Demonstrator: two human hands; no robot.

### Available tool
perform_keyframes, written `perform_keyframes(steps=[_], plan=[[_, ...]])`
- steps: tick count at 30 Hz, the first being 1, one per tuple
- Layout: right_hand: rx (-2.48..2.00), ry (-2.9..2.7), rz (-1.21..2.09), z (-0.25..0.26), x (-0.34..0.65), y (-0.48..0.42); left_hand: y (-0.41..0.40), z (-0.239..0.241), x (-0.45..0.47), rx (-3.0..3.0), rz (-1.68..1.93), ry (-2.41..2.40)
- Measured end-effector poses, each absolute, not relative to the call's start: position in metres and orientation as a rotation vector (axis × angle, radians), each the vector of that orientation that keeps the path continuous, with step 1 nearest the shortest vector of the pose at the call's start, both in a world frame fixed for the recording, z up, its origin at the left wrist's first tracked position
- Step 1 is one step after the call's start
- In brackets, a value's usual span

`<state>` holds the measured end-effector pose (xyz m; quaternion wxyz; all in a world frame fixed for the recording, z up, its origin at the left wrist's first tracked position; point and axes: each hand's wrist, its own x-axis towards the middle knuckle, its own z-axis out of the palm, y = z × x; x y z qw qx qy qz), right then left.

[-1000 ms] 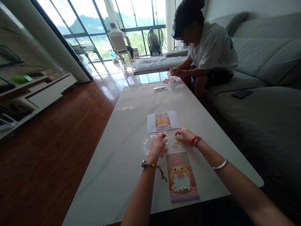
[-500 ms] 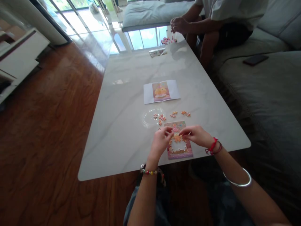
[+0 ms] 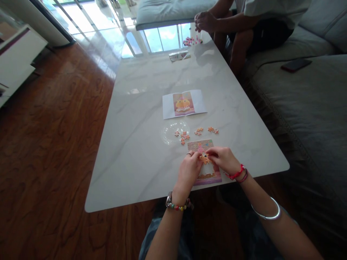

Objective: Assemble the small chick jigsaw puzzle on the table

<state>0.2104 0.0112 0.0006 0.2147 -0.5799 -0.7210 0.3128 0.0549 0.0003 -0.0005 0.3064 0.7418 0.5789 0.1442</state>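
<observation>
A partly assembled jigsaw puzzle (image 3: 200, 145) lies near the table's front edge, its brick-patterned top and purple bottom border in place around a bare gap in the middle. Both my hands reach over it, fingertips almost meeting at an orange puzzle piece (image 3: 205, 156) with a dark spot. My left hand (image 3: 190, 167), wearing a ring, is pinched at the piece's left side. My right hand (image 3: 222, 159) pinches at its right, thumb and forefinger closed. The fingers partly hide the piece and the puzzle's sides. Beyond the puzzle lie several loose orange puzzle pieces (image 3: 184, 135).
A creased reference sheet (image 3: 168, 106) with the printed picture lies farther up the white table (image 3: 130, 144). A silvery wrapper (image 3: 179, 55) and a pile of pink pieces (image 3: 189, 41) are at the far end. Another person's hands (image 3: 204, 21) are there. A phone (image 3: 296, 65) rests on the sofa.
My hands have come closer together over the puzzle's middle. The right hand has moved left and the left hand slightly right and down. The view has shifted a little.
</observation>
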Motion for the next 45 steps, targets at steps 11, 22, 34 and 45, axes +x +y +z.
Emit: perform_keyframes(steps=[11,22,34,45], plan=[[-1.567,-2.097,0.743,-0.004,0.208,0.008,0.007,-0.007,0.048,1.913,0.415,1.473],[-1.531,-1.935,1.014,-0.001,0.226,0.011,0.013,-0.003,0.042,1.799,0.532,1.453],[-1.758,-1.791,1.180,0.005,0.227,0.012,0.011,0.000,0.039,1.823,0.545,1.492],[-1.735,-1.955,1.112,0.008,0.216,0.010,0.007,-0.007,0.047,1.955,0.481,1.445]])
